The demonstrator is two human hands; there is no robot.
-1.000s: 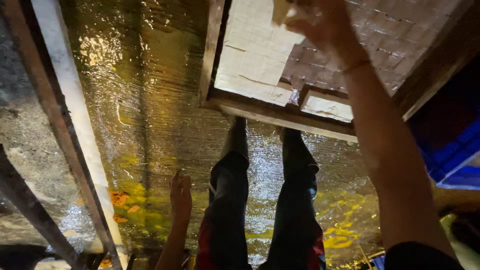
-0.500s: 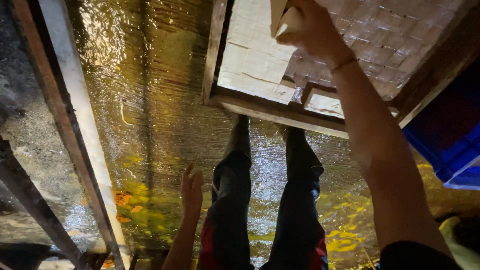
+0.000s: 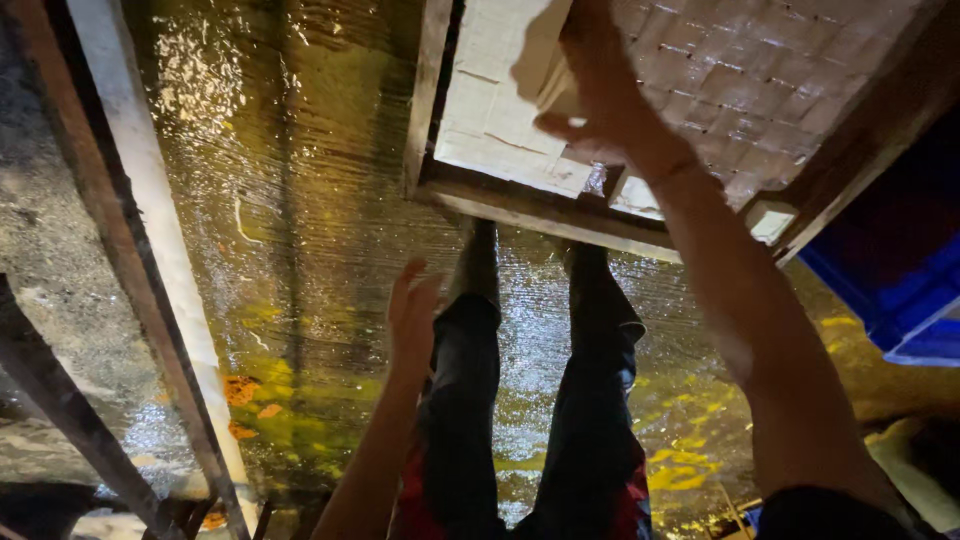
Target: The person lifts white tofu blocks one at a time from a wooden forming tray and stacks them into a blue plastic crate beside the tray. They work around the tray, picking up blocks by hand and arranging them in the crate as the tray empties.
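Wet floor point(image 3: 300, 200) fills most of the view, glistening with yellow-green puddles and a few orange scraps at lower left. Pale and rusty beams point(image 3: 150, 280) run diagonally along its left edge. At upper right stands a wooden frame point(image 3: 520, 200) holding rows of pale bricks point(image 3: 760, 80); a blue crate point(image 3: 910, 300) sits just beside it. Dark-trousered legs point(image 3: 530, 400) stretch toward the frame. The right hand point(image 3: 600, 100) reaches over the frame, its fingers curled on a pale block point(image 3: 560, 95) at the brick rows. The left hand point(image 3: 412, 315) hangs beside the legs, fingers spread and holding nothing.
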